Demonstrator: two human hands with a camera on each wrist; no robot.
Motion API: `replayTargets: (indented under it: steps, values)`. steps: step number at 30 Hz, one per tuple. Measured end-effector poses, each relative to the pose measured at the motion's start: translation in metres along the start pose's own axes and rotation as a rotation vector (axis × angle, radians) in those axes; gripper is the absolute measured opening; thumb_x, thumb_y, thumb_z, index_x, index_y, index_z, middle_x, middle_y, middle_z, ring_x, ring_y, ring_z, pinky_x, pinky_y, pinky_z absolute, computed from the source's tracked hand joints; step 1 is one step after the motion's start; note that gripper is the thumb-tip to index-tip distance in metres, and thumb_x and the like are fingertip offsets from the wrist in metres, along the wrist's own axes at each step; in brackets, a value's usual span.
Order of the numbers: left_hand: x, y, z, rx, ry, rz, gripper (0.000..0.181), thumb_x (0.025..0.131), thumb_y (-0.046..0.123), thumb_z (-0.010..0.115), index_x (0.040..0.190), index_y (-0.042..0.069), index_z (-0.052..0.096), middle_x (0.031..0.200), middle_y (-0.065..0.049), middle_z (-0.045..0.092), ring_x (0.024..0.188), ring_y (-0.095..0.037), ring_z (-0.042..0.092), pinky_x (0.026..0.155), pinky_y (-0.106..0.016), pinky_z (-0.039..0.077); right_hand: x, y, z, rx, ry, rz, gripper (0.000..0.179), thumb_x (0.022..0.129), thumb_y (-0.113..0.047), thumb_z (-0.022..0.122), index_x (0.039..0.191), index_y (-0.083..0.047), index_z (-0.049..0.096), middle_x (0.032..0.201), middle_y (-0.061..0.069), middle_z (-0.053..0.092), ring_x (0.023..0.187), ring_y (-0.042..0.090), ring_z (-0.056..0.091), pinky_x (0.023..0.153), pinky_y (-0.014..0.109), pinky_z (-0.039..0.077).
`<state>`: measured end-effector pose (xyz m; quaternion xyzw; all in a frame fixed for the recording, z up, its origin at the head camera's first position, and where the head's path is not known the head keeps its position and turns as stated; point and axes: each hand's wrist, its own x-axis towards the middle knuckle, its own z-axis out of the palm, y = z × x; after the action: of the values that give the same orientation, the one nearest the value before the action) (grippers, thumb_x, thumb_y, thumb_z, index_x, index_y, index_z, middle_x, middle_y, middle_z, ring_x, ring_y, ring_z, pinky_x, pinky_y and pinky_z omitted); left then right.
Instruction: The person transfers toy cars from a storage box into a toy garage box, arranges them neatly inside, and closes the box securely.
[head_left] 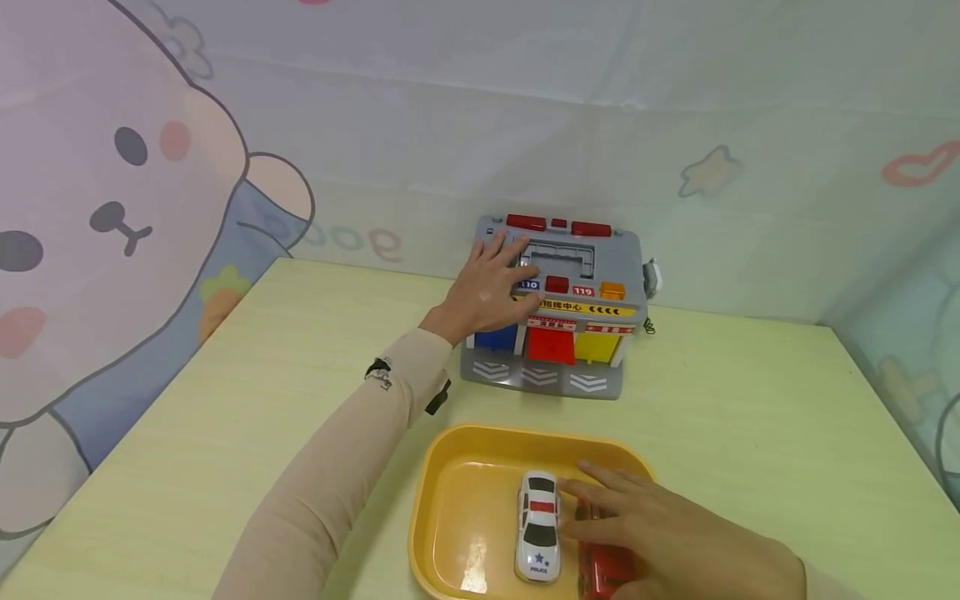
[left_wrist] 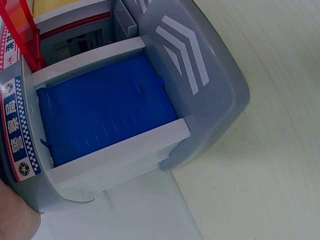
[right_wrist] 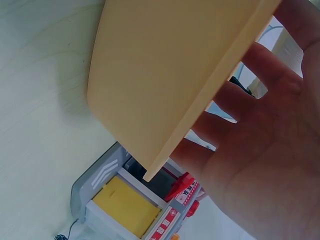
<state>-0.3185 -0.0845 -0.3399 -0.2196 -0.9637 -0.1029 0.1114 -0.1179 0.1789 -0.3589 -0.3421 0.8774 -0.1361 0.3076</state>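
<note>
My left hand (head_left: 487,292) rests on the roof of a grey toy garage (head_left: 626,250), fingers spread beside its carry handle. The red door (head_left: 551,346) of the garage is tilted up, and the left wrist view shows a dark bay behind it. Blue door (left_wrist: 110,110) and yellow door (right_wrist: 127,205) are both down. Over the yellow tray (head_left: 525,432) hovers my right hand (head_left: 660,533), fingers extended and partly covering a red toy vehicle (head_left: 603,571). Its fingertips come right beside a white toy police car (head_left: 540,533) in the tray.
The tray stands in front of the garage on a pale wooden table (head_left: 750,417). A grey piece with a coiled cord (head_left: 649,327) hangs at the garage's right side. Behind the table is a printed cloth backdrop (head_left: 450,125).
</note>
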Motion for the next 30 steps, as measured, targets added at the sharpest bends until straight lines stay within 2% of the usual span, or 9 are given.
replayTargets:
  steps: [7, 14, 26, 30]
  values:
    - [-0.0006, 0.0009, -0.0007, 0.0, -0.009, 0.003, 0.053, 0.098, 0.049, 0.043, 0.144, 0.025, 0.057, 0.167, -0.005, 0.024, 0.157, -0.034, 0.01, 0.126, -0.054, 0.005, -0.0005, 0.0005, -0.0018, -0.008, -0.005, -0.005, 0.061, 0.075, -0.066, 0.071, 0.133, -0.055, 0.054, 0.16, -0.012, 0.037, 0.153, 0.033, 0.023, 0.108, 0.063, 0.04]
    - [-0.0009, 0.0007, -0.0004, 0.004, -0.012, -0.006, 0.055, 0.097, 0.049, 0.042, 0.144, 0.025, 0.056, 0.167, -0.005, 0.023, 0.157, -0.033, 0.009, 0.127, -0.053, 0.003, -0.0017, 0.0007, -0.0048, -0.011, -0.005, -0.027, 0.058, 0.075, -0.06, 0.076, 0.129, -0.057, 0.056, 0.16, -0.015, 0.036, 0.151, 0.033, 0.027, 0.104, 0.058, 0.047]
    - [-0.0007, 0.001, 0.0, -0.006, -0.006, -0.007, 0.054, 0.097, 0.049, 0.043, 0.144, 0.025, 0.057, 0.167, -0.005, 0.024, 0.157, -0.034, 0.011, 0.126, -0.054, 0.005, 0.0024, 0.0021, -0.0041, -0.019, -0.018, -0.048, 0.048, 0.074, -0.062, 0.076, 0.119, -0.053, 0.064, 0.156, -0.014, 0.042, 0.149, 0.032, 0.03, 0.1, 0.049, 0.053]
    - [-0.0005, 0.0001, 0.0003, 0.001, -0.007, -0.01, 0.054, 0.098, 0.05, 0.043, 0.143, 0.025, 0.057, 0.167, -0.004, 0.024, 0.157, -0.034, 0.011, 0.126, -0.054, 0.005, 0.0025, 0.0023, -0.0032, -0.022, -0.017, -0.056, 0.046, 0.075, -0.061, 0.075, 0.119, -0.052, 0.065, 0.156, -0.013, 0.043, 0.15, 0.033, 0.03, 0.101, 0.05, 0.052]
